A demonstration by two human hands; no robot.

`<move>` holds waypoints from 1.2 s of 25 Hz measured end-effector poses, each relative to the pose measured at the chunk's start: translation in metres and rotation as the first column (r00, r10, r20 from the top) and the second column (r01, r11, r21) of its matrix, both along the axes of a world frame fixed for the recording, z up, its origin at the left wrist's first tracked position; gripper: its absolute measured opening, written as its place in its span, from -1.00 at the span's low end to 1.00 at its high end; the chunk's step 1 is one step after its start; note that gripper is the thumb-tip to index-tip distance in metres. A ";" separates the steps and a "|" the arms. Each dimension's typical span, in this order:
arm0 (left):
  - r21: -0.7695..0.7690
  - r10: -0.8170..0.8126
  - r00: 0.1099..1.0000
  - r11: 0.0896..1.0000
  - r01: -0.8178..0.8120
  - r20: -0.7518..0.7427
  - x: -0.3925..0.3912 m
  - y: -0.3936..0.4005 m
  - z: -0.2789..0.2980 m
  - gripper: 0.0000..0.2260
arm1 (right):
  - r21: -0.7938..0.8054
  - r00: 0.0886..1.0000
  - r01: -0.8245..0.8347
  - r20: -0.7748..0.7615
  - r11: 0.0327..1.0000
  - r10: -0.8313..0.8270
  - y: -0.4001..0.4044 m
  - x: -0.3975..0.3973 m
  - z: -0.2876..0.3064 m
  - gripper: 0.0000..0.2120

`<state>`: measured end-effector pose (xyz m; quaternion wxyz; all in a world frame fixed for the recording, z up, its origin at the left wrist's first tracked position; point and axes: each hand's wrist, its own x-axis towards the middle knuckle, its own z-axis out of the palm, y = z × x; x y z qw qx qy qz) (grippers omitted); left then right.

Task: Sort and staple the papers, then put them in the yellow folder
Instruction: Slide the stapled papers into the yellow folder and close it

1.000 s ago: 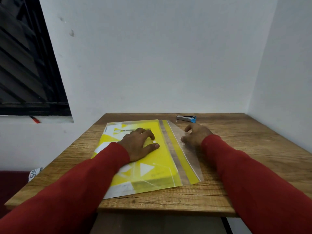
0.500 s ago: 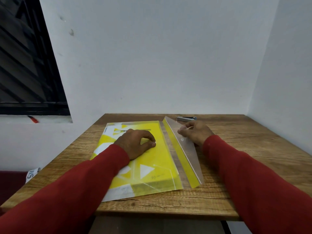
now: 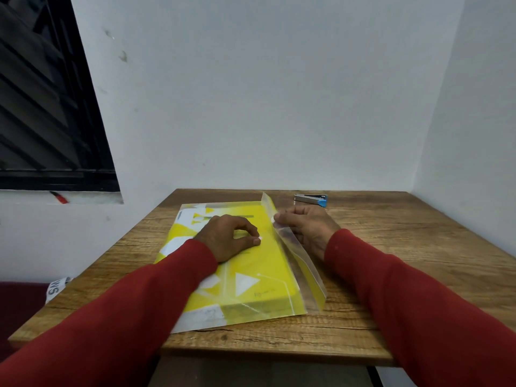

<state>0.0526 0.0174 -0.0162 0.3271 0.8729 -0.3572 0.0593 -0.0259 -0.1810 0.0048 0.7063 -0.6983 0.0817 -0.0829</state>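
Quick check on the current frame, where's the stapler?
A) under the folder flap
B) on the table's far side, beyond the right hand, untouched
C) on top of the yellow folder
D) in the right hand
B: the stapler lies on the table near its far edge, beyond the right hand, which pinches the folder flap and not the stapler.
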 end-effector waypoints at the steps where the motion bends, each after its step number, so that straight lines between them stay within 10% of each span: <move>1: -0.002 -0.004 1.000 1.000 0.004 -0.024 0.001 0.001 0.000 -0.86 | -0.054 1.000 -0.005 0.006 0.999 0.005 0.002 0.001 -0.001 -0.98; 9: -0.060 -0.036 0.977 0.998 0.023 -0.212 0.009 0.003 0.003 -0.91 | -0.577 1.000 0.015 0.031 0.817 0.003 0.011 0.008 -0.005 -0.87; 30: -0.127 0.004 0.974 0.991 -0.034 -0.225 0.015 0.003 -0.004 -0.82 | -0.824 0.999 0.023 0.042 0.565 0.020 0.029 0.005 0.001 -0.76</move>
